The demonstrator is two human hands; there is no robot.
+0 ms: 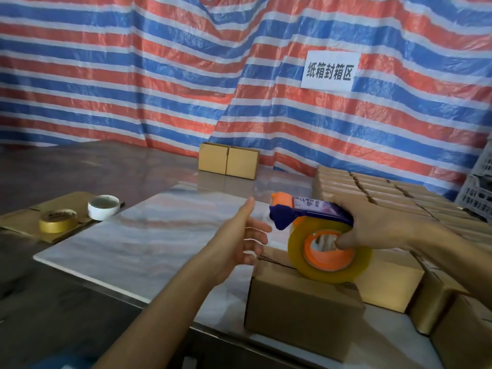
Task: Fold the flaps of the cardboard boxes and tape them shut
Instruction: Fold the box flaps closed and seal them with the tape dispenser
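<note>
A small cardboard box (pixel 300 304) stands on the pale tabletop (pixel 138 235) at lower right, its top flaps folded down. My right hand (pixel 378 225) grips a blue and orange tape dispenser (pixel 314 211) whose clear tape roll (pixel 330 255) rests on the box's top seam. My left hand (pixel 245 235) hovers just left of the box with its fingers straight and spread, holding nothing. Whether tape lies on the seam is hidden by the roll.
Rows of closed boxes (pixel 383 190) fill the right side, with more boxes (pixel 452 315) at lower right. Two boxes (pixel 229 161) stand at the back by the striped tarp. A tan tape roll (pixel 57 221) and a white roll (pixel 103 207) lie on flat cardboard at left.
</note>
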